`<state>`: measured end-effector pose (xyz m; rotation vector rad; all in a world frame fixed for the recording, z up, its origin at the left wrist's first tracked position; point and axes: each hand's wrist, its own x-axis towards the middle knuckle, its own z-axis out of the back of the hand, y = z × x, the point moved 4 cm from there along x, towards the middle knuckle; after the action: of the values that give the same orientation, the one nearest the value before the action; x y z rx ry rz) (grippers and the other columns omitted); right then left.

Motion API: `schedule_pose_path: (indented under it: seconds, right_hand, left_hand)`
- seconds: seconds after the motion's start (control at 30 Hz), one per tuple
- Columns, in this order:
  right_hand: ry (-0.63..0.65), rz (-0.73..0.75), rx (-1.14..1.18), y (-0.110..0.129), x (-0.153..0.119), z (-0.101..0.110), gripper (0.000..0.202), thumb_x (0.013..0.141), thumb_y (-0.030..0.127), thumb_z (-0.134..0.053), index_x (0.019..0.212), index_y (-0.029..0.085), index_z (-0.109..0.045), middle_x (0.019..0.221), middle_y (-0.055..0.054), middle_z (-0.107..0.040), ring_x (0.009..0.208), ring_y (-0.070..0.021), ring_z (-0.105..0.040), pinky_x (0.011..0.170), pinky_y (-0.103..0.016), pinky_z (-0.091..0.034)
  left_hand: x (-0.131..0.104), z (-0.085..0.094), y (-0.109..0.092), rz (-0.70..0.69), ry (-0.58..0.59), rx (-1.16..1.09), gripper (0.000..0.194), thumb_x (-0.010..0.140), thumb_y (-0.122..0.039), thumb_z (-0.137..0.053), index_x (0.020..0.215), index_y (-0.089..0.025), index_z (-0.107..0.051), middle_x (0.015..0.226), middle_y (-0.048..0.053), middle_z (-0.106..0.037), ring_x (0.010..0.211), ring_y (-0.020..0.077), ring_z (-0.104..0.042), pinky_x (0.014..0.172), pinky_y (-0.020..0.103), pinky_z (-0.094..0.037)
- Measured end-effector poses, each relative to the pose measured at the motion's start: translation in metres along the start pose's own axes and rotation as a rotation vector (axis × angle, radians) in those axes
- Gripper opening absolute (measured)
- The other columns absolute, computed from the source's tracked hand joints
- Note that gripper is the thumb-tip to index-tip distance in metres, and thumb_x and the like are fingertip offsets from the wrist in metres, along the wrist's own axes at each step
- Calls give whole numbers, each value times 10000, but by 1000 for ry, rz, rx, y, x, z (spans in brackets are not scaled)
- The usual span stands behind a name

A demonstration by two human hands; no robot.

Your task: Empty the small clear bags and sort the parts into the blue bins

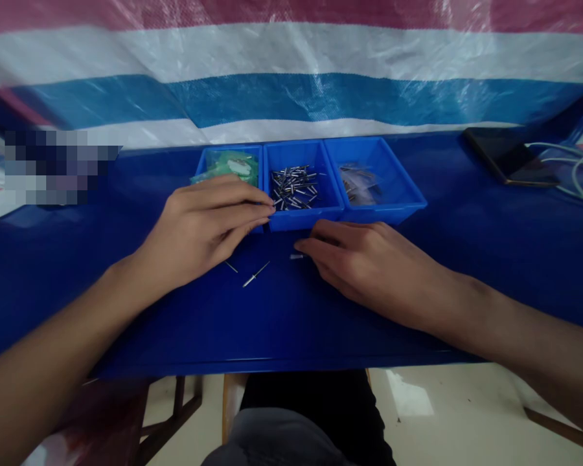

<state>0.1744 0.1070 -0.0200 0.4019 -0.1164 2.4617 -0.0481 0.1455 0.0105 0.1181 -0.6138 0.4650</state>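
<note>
My left hand (206,223) reaches over the front of the left blue bin (201,158), its fingertips closed together at the near left corner of the middle blue bin (304,220). Whether anything sits in that pinch is hidden. Silvery and dark pop rivets (294,188) lie heaped in the middle bin. My right hand (364,262) rests on the table before the bins, fingers curled closed. A short pale, silvery piece (296,257) shows by its fingertips; I cannot tell if it is held. One loose pop rivet (256,275) lies between the hands, beside a thin pin (231,266) near my left hand.
Green plastic packaging (233,165) fills the left bin. In the right blue bin (398,175) is a clear bag (362,184) with small parts. A dark phone (510,158) and white cables (578,171) lie at the right. A striped sheet (291,58) hangs behind the blue table (282,330).
</note>
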Motion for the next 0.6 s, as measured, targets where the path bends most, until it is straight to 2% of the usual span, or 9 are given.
schedule_pose_path:
  seconds: [0.1,0.17,0.27,0.37,0.47,0.53,0.6]
  right_hand:
    - [-12,19,-13,-1,0,-3,251,1078,52,-587,1149,121,-818,1017,-124,-798,717,-213,-702,564,-341,-371]
    - [-76,18,73,-1,0,3,279,1122,73,-544,1166,119,-816,1062,-141,-793,830,-237,-742,608,-338,-446]
    - [-180,-16,356,-4,1,16,280,1143,76,-554,1237,154,-805,1146,-123,-786,932,-224,-769,742,-335,-582]
    - [-200,-67,682,-5,3,25,248,1160,110,-579,1214,221,-795,1102,-54,-802,842,-167,-758,706,-299,-616]
    - [-135,-206,1027,-8,4,26,121,1144,192,-664,1194,234,-766,856,32,-765,632,-110,-700,559,-232,-568]
    - [-42,-304,1234,-11,6,22,38,1104,247,-758,1107,210,-753,726,71,-704,542,-84,-660,485,-195,-516]
    - [90,-373,1374,-13,6,16,169,1048,297,-852,978,181,-749,689,66,-699,523,-80,-665,442,-173,-487]
  left_hand:
    - [1,-1,0,-5,-19,8,221,1155,-219,-698,1243,-372,-832,1246,-16,-875,1072,233,-868,971,428,-748]
    - [1,-1,-1,-14,-31,2,200,1151,-224,-708,1226,-368,-825,1237,-15,-874,1052,230,-864,948,443,-746]
    - [1,-1,0,7,-34,44,154,1151,-245,-713,1190,-360,-808,1249,-2,-865,1070,225,-853,944,444,-738]
    - [0,-2,0,34,-11,87,141,1165,-289,-693,1209,-374,-797,1335,3,-846,1143,236,-849,978,455,-742]
    - [-2,-1,0,45,-1,79,161,1173,-307,-673,1219,-368,-815,1369,6,-846,1140,256,-857,996,497,-752]
    - [-2,-1,1,65,-6,76,158,1173,-311,-678,1206,-351,-827,1360,7,-853,1125,260,-861,1003,516,-753]
    - [-2,0,1,84,-15,75,147,1173,-322,-688,1188,-347,-832,1340,-8,-860,1115,262,-863,994,528,-754]
